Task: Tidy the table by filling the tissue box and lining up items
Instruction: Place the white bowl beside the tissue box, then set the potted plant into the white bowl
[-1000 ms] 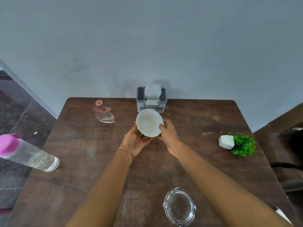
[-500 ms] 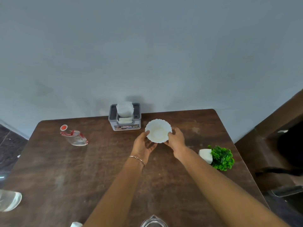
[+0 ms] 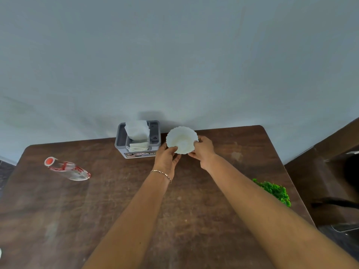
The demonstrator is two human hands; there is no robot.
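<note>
1. Nearest, 2 forearms reach out over the brown table [image 3: 108,200]. A green plant [image 3: 274,191] lies at the right edge, partly hidden by the right arm. A small glass bottle [image 3: 68,169] with a red cap lies on its side at the left. Both are well apart from the work zone.

2. The left hand [image 3: 166,156], with a bracelet [image 3: 161,173] at its wrist, grips the near-left rim of the white scalloped bowl [image 3: 181,139]. The right hand [image 3: 203,150] pinches the right rim. The 2 hands are apart, 1 on each side of the bowl.

3. The bowl is tilted toward the camera, just right of the grey tissue box [image 3: 124,150]. Whether its base touches the table cannot be told.

4. The tissue box stands at the far edge against the wall [image 3: 174,55], with tissues [image 3: 137,130] sticking up from it.

Procedure, as judged:
- Level the bowl before lowering it.
- Set it beside the box, in line with the box front, without nudging the box.
- Release both hands together, so that the thin rim does not tip.
</note>
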